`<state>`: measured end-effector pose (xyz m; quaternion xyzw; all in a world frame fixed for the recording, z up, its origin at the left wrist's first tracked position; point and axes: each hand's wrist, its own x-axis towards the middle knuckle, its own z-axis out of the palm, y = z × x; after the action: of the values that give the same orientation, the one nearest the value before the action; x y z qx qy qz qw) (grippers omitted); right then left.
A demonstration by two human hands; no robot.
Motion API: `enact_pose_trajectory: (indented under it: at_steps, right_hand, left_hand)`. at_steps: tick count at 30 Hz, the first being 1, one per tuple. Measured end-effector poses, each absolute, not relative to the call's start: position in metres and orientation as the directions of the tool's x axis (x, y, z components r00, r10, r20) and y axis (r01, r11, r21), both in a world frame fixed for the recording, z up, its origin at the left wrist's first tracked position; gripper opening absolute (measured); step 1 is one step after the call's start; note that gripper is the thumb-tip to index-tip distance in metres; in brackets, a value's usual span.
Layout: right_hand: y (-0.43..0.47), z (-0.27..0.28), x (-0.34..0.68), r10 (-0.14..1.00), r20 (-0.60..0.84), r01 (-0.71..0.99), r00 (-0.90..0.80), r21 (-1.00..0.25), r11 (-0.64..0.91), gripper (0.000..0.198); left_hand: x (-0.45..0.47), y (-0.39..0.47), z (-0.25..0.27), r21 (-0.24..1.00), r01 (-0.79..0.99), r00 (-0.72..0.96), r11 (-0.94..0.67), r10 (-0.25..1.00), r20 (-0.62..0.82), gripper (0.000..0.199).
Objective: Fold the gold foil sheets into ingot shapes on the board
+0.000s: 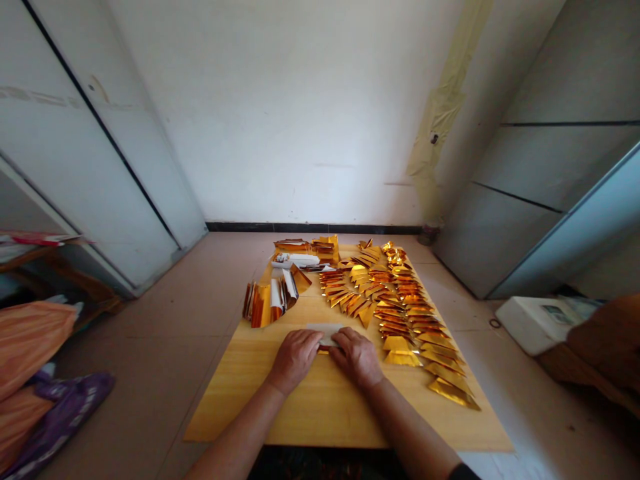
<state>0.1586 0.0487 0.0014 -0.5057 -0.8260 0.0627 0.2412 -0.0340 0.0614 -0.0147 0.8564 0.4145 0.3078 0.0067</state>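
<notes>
1. Gold and pale grey-white meet in the small sheet of foil paper [329, 335] under my camera; it lies near the middle of the wood-grain board [240, 383], between the two hands, pale face mostly up, a gold strip showing along the near edge.
2. The left hand [296, 360] holds the sheet's left end, fingers bunched close together; I cannot see its thumb clearly.
3. The right hand [358, 353] holds the other end, fingers curled over it, thumb low at the near edge.
4. I judge this to be a creasing step: I would keep both ends level, line up the edges first, then press outward from the centre with even weight.
5. Foil looks thin and crisp, so I would expect a careless crease to stay marked; light fingertips should serve better than a hard squeeze.
6. To the right, folded gold pieces [403, 351] overlap in rows, shiny, sharp-edged, roughly trapezoid.
7. Farther left stands a fanned bundle of sheets [261, 303], gold and white; behind it lies a white crinkled packet [296, 261].
</notes>
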Motion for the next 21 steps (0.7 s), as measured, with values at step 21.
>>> enact_pose_trajectory:
  at_steps: [21]
  right_hand:
    - [0.0498,-0.0089,0.1594,0.917,0.307,0.831,-0.254,-0.415,0.369,0.043]
  left_hand:
    - [-0.0374,0.0619,-0.0221,0.371,0.722,0.367,-0.584,0.778,0.51,0.061]
